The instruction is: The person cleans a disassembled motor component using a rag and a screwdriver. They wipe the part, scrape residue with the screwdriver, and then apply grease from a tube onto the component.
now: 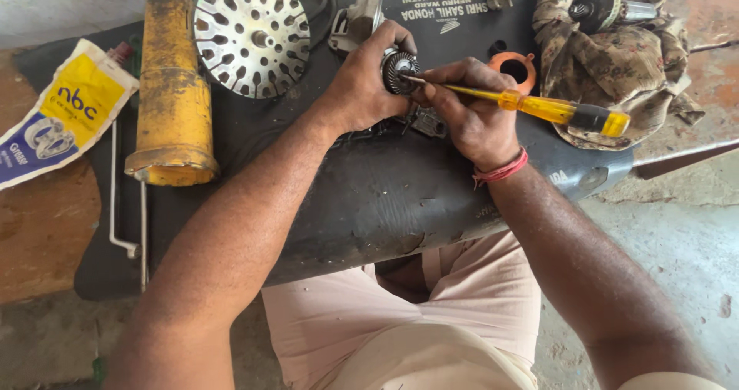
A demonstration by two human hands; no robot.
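Observation:
My left hand (369, 82) grips a small round toothed metal gear part (396, 68) against the black rubber mat (369, 190). A screwdriver (539, 107) with a yellow and black handle is held in my right hand (473, 113), and its tip touches the gear's centre. The two hands meet at the gear, near the mat's far side. A red thread band circles my right wrist.
A yellow cylindrical housing (171, 90) lies at the left, next to a round slotted metal disc (252, 32). A grease pouch (61, 113) sits at far left. An orange ring (514, 68) and a patterned cloth (616, 51) holding a motor armature (608, 9) lie right.

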